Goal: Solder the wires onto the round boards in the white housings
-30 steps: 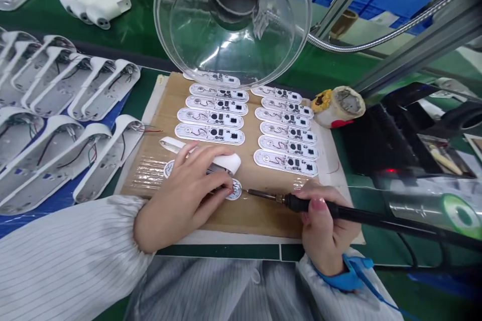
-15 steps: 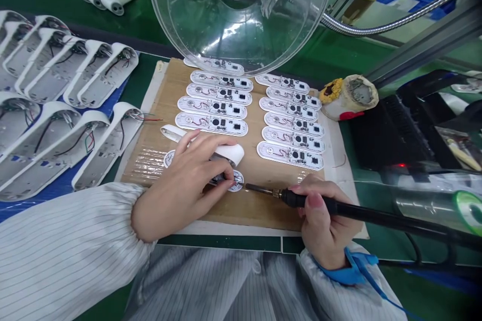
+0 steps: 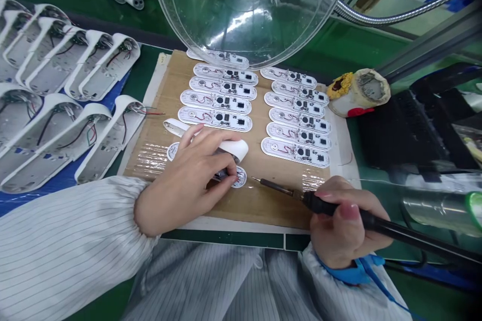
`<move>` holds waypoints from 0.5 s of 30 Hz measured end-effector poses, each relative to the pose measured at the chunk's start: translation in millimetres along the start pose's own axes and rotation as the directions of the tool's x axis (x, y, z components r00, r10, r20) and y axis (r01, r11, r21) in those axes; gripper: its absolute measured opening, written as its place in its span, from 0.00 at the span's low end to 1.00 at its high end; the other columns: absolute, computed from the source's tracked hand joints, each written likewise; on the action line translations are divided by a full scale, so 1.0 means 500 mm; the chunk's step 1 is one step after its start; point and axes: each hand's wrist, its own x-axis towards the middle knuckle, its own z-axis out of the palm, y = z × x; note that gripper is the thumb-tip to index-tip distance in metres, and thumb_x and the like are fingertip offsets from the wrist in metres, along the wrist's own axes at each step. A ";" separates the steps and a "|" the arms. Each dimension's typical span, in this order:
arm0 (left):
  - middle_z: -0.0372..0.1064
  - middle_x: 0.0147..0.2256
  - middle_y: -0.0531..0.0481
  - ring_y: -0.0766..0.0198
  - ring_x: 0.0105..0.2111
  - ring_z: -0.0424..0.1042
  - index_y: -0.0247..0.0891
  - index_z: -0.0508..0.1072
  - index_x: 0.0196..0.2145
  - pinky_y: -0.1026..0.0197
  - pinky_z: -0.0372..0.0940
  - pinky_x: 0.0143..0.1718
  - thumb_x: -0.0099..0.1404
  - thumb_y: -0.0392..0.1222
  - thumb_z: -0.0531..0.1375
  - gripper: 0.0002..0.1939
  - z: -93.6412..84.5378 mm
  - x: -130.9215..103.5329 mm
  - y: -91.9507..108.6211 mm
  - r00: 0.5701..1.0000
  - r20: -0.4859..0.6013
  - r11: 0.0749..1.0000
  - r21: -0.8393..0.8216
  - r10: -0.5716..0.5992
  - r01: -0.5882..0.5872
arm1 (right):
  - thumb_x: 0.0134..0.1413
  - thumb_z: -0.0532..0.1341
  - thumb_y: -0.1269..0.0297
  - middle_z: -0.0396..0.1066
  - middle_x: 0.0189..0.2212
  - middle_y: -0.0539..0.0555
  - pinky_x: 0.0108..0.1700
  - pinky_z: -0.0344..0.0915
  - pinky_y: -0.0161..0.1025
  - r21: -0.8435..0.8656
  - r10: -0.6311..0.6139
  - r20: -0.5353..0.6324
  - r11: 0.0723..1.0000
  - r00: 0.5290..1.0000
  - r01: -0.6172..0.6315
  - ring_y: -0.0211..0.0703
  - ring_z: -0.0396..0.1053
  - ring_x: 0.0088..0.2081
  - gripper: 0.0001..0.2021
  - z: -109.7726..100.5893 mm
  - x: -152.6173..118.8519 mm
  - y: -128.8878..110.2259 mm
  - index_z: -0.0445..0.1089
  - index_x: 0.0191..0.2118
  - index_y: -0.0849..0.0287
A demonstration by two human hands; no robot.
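Soldering iron drawn back from round board; right hand gripping it, left hand pinching board

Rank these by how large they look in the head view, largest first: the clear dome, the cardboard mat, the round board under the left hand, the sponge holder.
1. Clear dome, though it sits nearest the camera, so against the mat this is unsure.
2. Cardboard mat.
3. Sponge holder.
4. Round board, partly hidden by the left hand.

Two columns of white circuit boards lie on cardboard; white shells crowd the left; a clear dome hangs far.
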 end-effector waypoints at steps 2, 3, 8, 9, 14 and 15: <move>0.68 0.61 0.50 0.57 0.65 0.65 0.42 0.74 0.36 0.43 0.38 0.75 0.76 0.38 0.56 0.10 0.001 0.001 0.002 1.000 -0.002 1.000 0.001 -0.002 0.002 | 0.67 0.62 0.66 0.69 0.21 0.48 0.23 0.55 0.42 -0.015 -0.004 -0.052 1.000 0.999 0.004 0.40 0.61 0.20 0.09 0.003 0.003 0.000 0.78 0.34 0.56; 0.68 0.62 0.50 0.57 0.65 0.65 0.42 0.74 0.36 0.43 0.39 0.74 0.76 0.38 0.56 0.10 0.001 0.001 0.003 1.000 -0.003 1.000 0.003 -0.002 0.002 | 0.67 0.62 0.66 0.69 0.21 0.48 0.23 0.56 0.42 -0.027 -0.007 -0.065 1.000 0.998 0.006 0.41 0.62 0.21 0.09 0.005 0.004 0.001 0.78 0.34 0.55; 0.67 0.63 0.49 0.58 0.66 0.65 0.42 0.70 0.39 0.43 0.39 0.76 0.77 0.39 0.56 0.06 -0.009 -0.002 0.002 1.000 -0.022 1.000 0.011 0.005 -0.005 | 0.67 0.61 0.67 0.68 0.21 0.48 0.22 0.54 0.40 0.003 0.026 -0.076 1.000 0.997 -0.026 0.38 0.60 0.19 0.10 0.008 0.003 0.001 0.77 0.34 0.57; 0.67 0.63 0.48 0.58 0.66 0.65 0.43 0.68 0.40 0.43 0.40 0.77 0.77 0.40 0.57 0.04 -0.012 -0.004 -0.003 0.999 -0.038 1.000 0.015 -0.003 0.003 | 0.67 0.61 0.67 0.68 0.21 0.48 0.21 0.53 0.40 0.025 0.048 -0.093 0.999 0.994 -0.046 0.38 0.60 0.19 0.10 0.007 0.001 0.000 0.78 0.34 0.58; 0.78 0.51 0.48 0.55 0.53 0.78 0.45 0.68 0.51 0.43 0.62 0.68 0.79 0.42 0.53 0.07 -0.043 -0.018 -0.046 0.996 -0.081 0.992 0.122 -0.028 0.038 | 0.68 0.63 0.55 0.71 0.24 0.52 0.21 0.61 0.43 -0.034 0.146 -0.127 0.988 0.981 -0.151 0.48 0.69 0.25 0.12 -0.019 -0.004 -0.007 0.79 0.33 0.49; 0.80 0.48 0.51 0.56 0.49 0.80 0.47 0.69 0.53 0.47 0.69 0.62 0.79 0.41 0.51 0.10 -0.056 -0.023 -0.056 0.997 -0.077 0.990 0.141 -0.018 0.028 | 0.69 0.63 0.52 0.73 0.26 0.52 0.24 0.65 0.45 -0.078 0.211 -0.120 0.972 0.970 -0.221 0.52 0.73 0.30 0.12 -0.023 0.001 -0.006 0.78 0.33 0.45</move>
